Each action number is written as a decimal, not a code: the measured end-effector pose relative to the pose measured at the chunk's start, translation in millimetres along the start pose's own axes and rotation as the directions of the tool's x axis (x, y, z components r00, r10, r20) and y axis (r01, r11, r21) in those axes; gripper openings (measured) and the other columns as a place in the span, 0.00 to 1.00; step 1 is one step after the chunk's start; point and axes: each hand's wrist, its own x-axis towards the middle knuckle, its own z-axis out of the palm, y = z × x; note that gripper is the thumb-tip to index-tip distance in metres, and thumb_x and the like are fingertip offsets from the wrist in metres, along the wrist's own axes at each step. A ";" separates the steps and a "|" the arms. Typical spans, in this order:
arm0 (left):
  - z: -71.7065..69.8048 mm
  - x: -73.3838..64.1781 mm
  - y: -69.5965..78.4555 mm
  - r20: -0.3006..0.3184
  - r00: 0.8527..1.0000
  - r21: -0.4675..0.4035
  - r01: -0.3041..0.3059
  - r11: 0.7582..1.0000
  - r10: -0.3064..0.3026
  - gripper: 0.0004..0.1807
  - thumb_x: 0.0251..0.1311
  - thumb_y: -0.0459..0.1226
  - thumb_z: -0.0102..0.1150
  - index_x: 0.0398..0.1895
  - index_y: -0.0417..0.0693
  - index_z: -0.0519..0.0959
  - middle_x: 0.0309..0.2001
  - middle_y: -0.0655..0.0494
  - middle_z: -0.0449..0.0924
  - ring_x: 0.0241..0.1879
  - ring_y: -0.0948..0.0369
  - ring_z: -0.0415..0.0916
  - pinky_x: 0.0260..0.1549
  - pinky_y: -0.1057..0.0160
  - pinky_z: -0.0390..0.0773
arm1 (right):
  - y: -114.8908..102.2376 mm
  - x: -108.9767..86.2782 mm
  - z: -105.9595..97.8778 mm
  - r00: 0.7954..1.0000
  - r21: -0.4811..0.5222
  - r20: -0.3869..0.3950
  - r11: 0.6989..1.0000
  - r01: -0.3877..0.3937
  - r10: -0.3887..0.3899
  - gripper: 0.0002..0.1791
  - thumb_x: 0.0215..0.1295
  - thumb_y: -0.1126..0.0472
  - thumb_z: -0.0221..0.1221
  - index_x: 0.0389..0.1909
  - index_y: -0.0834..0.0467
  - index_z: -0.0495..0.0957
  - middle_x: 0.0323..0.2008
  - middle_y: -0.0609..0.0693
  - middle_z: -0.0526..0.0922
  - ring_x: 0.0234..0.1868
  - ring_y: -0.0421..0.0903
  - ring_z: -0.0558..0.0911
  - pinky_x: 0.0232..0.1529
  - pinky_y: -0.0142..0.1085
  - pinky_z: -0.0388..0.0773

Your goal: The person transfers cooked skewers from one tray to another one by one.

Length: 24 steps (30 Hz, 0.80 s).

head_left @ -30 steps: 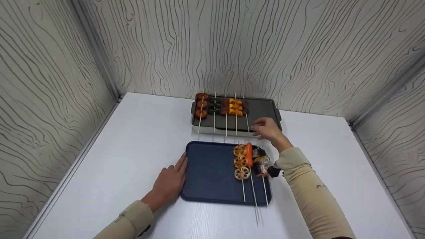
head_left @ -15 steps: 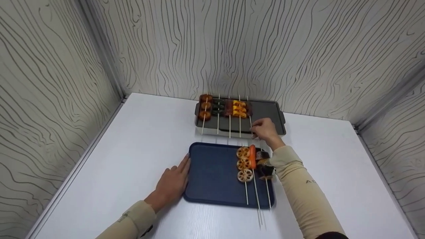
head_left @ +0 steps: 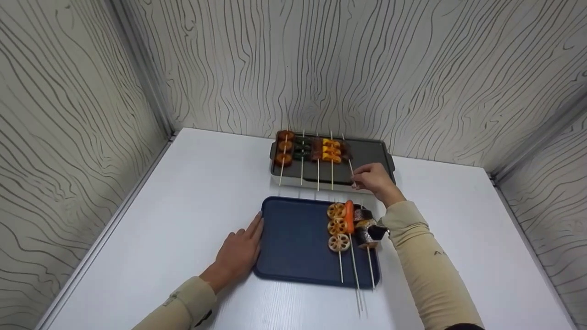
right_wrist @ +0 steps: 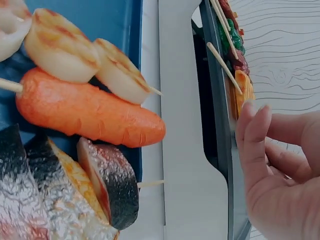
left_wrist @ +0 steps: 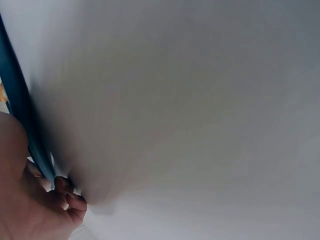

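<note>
My right hand (head_left: 373,178) pinches the stick end of a skewer with dark reddish-brown pieces (head_left: 347,151). This skewer lies tilted on the dark griddle (head_left: 369,151), rightmost of several in a row. In the right wrist view, thumb and fingertips meet at the griddle's front edge, hiding the stick between them. My left hand (head_left: 237,252) rests along the left edge of the blue tray (head_left: 293,243), fingers extended against its rim. On the tray's right side lie a lotus root skewer (head_left: 338,243), an orange sausage skewer (head_left: 350,217) and a fish-like skewer with silvery-black skin (head_left: 367,231).
Left of the held skewer, the griddle bears yellow (head_left: 331,151), reddish-brown (head_left: 316,149), dark green (head_left: 302,149) and orange-brown round (head_left: 284,146) skewers. All stands on a white table (head_left: 202,183) before patterned wall panels (head_left: 312,68). Some stick ends overhang the tray's front edge.
My right hand has closed on the skewer's stick and shifted its near end to the right, so the skewer now slants. The left hand stays at the tray's edge.
</note>
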 end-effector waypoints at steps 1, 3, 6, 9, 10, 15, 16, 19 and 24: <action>0.2 0.0 0.3 0.006 1.000 0.001 0.001 1.000 -0.001 0.32 0.74 0.41 0.53 0.76 0.37 0.64 0.79 0.48 0.58 0.36 0.54 0.76 0.34 0.57 0.75 | 0.7 -1.0 -0.9 1.000 -0.001 0.002 1.000 0.002 -0.002 0.20 0.73 0.71 0.54 0.60 0.80 0.71 0.49 0.70 0.79 0.31 0.40 0.84 0.41 0.35 0.84; 0.6 0.0 0.5 0.005 1.000 -0.007 0.001 1.000 -0.001 0.31 0.74 0.40 0.53 0.76 0.37 0.64 0.79 0.48 0.58 0.35 0.54 0.76 0.34 0.56 0.75 | 1.6 -3.3 -1.9 1.000 0.002 -0.001 1.000 0.010 -0.010 0.20 0.73 0.71 0.54 0.60 0.80 0.72 0.49 0.70 0.80 0.30 0.41 0.84 0.41 0.36 0.84; 0.0 0.1 0.9 0.002 1.000 -0.018 0.005 1.000 -0.005 0.30 0.74 0.40 0.52 0.76 0.37 0.65 0.78 0.47 0.59 0.35 0.54 0.75 0.34 0.56 0.75 | 1.8 -8.0 -2.9 0.999 -0.014 0.005 0.999 0.038 -0.038 0.19 0.74 0.70 0.54 0.59 0.80 0.72 0.49 0.70 0.79 0.30 0.41 0.83 0.39 0.35 0.84; -1.2 0.3 1.4 -0.004 1.000 -0.022 0.005 1.000 -0.005 0.30 0.75 0.40 0.51 0.75 0.37 0.65 0.78 0.47 0.59 0.35 0.54 0.76 0.34 0.56 0.76 | -2.1 -17.8 -3.4 0.997 -0.020 0.020 0.997 0.069 -0.068 0.19 0.74 0.70 0.53 0.59 0.80 0.72 0.48 0.71 0.79 0.31 0.42 0.84 0.38 0.34 0.83; -1.4 0.2 1.9 -0.004 1.000 -0.024 0.005 1.000 -0.005 0.30 0.75 0.40 0.51 0.75 0.37 0.65 0.78 0.47 0.59 0.35 0.54 0.76 0.34 0.56 0.76 | -2.1 -20.0 -4.3 0.997 -0.022 0.029 0.997 0.078 -0.078 0.19 0.74 0.70 0.53 0.59 0.81 0.71 0.46 0.69 0.80 0.32 0.43 0.84 0.37 0.34 0.83; -1.6 -0.5 2.4 -0.010 1.000 -0.019 -0.004 1.000 0.004 0.30 0.74 0.39 0.53 0.75 0.36 0.65 0.78 0.47 0.60 0.35 0.54 0.76 0.34 0.56 0.76 | -2.9 -33.6 -6.8 0.992 0.002 0.045 0.993 0.118 -0.118 0.18 0.74 0.70 0.53 0.56 0.81 0.71 0.35 0.56 0.83 0.31 0.44 0.83 0.35 0.34 0.82; -1.7 -0.7 2.2 -0.010 1.000 -0.021 -0.004 1.000 0.004 0.30 0.74 0.39 0.53 0.75 0.36 0.65 0.78 0.47 0.60 0.35 0.54 0.76 0.34 0.56 0.76 | 0.1 -34.0 -7.8 0.991 0.005 0.043 0.992 0.129 -0.129 0.18 0.74 0.70 0.54 0.56 0.81 0.71 0.33 0.52 0.83 0.30 0.43 0.83 0.35 0.33 0.82; -2.4 -1.0 1.3 -0.015 1.000 -0.032 -0.008 0.999 0.007 0.30 0.73 0.39 0.54 0.75 0.36 0.66 0.78 0.46 0.60 0.36 0.53 0.77 0.33 0.56 0.75 | -1.0 -43.1 -8.5 0.987 0.007 0.036 0.987 0.159 -0.159 0.17 0.74 0.70 0.54 0.54 0.81 0.72 0.33 0.52 0.83 0.30 0.42 0.83 0.36 0.33 0.82; -1.7 -2.0 0.2 -0.029 0.999 -0.037 -0.014 0.999 0.013 0.30 0.73 0.39 0.53 0.74 0.35 0.66 0.78 0.46 0.61 0.37 0.52 0.77 0.33 0.55 0.76 | -5.3 -57.8 -10.1 0.980 0.022 0.040 0.981 0.195 -0.196 0.16 0.73 0.71 0.55 0.53 0.80 0.72 0.36 0.55 0.82 0.32 0.44 0.85 0.41 0.37 0.85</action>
